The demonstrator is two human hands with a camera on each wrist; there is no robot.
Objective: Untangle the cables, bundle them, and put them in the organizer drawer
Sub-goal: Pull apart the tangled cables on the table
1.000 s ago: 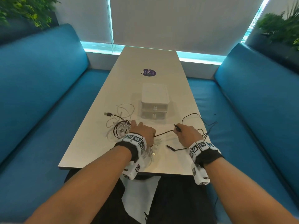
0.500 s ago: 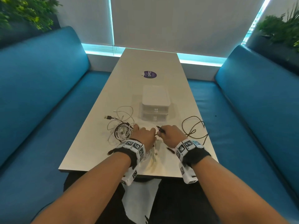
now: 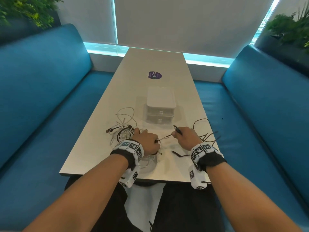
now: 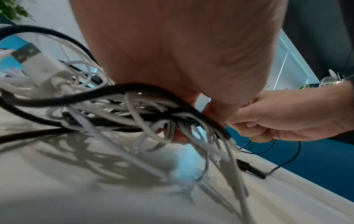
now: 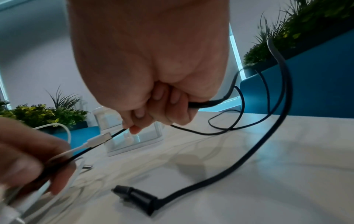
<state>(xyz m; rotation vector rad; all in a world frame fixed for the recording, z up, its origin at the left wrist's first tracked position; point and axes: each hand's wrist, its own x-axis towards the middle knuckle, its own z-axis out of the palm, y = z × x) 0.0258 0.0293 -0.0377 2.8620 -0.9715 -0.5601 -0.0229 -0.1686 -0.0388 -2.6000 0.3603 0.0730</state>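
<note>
A tangle of white and black cables (image 3: 122,131) lies on the table left of centre. My left hand (image 3: 148,141) holds down its near side, fingers curled round several strands of the tangle (image 4: 134,109). My right hand (image 3: 183,136) grips a thin black cable (image 3: 164,136) that stretches taut between both hands. In the right wrist view its fingers (image 5: 153,109) curl round that black cable (image 5: 208,103). A black plug (image 5: 136,197) trails on the table. The white two-drawer organizer (image 3: 160,106) stands behind the hands, both drawers closed.
Loose black loops (image 3: 206,131) lie near the table's right edge (image 3: 215,148). A purple sticker (image 3: 155,75) marks the far table. Blue benches (image 3: 50,97) flank both sides, with plants behind them.
My right hand came in close to the left, then drew back to the right, pulling the black cable taut. The left hand stayed on the tangle.
</note>
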